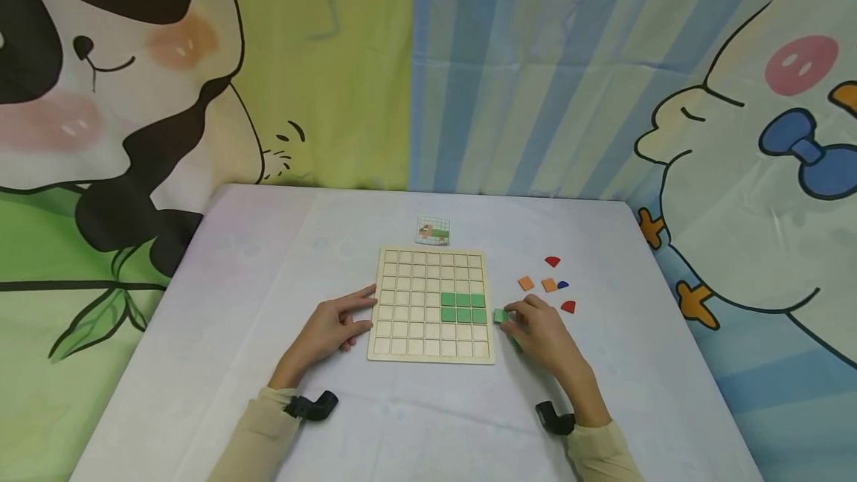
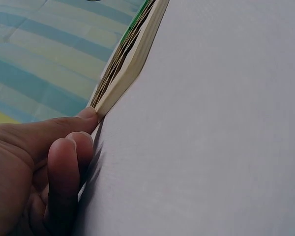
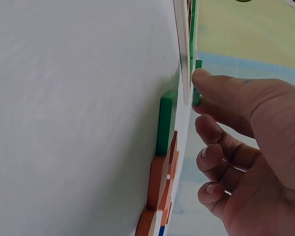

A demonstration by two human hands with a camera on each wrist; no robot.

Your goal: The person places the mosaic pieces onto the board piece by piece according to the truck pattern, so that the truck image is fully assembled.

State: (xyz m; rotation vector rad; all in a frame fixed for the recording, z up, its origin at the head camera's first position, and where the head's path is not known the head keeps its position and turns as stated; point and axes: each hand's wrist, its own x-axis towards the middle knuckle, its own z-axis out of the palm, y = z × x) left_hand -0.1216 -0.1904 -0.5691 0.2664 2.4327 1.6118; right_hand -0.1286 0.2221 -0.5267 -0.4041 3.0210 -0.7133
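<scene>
A wooden grid board [image 1: 410, 309] lies on the white table, with two rows of green square tiles [image 1: 463, 300] set in cells at its right side. My left hand [image 1: 328, 329] rests at the board's left edge; in the left wrist view its fingertip [image 2: 90, 113] touches the board's rim. Just off the right edge, my right hand [image 1: 545, 337] pinches a green square tile [image 1: 500, 316] between thumb and finger. The right wrist view shows this pinched tile [image 3: 198, 64] raised beside the board. Another green tile [image 3: 165, 123] lies on the table below that hand.
Beyond the board lies a small picture card [image 1: 433, 230] with a printed grid. Right of the board are orange squares [image 1: 526, 283], red rounded pieces [image 1: 552, 262] and a blue half-round piece [image 1: 563, 284]. Printed curtains [image 1: 522, 65] hang behind the table.
</scene>
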